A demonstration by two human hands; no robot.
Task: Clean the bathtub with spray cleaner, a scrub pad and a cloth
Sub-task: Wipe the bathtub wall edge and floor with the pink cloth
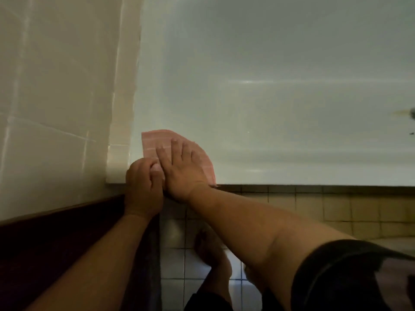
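A pink cloth (pixel 155 140) lies on the near rim of the white bathtub (pixel 269 171), at the tub's left corner by the wall. My right hand (pixel 182 169) lies flat on the cloth with straight fingers pressing it down. My left hand (pixel 143 182) sits right beside it at the rim's edge, fingers curled, its fingertips at the cloth's near left corner; whether it pinches the cloth is hidden. No spray bottle or scrub pad shows.
A tiled wall (pixel 56 97) rises on the left. The tub's drain (pixel 412 113) with a rust streak sits at the far right edge. Below the rim are tan tiles (pixel 336 207), a white tiled floor (pixel 173 261) and my bare foot (pixel 208 248).
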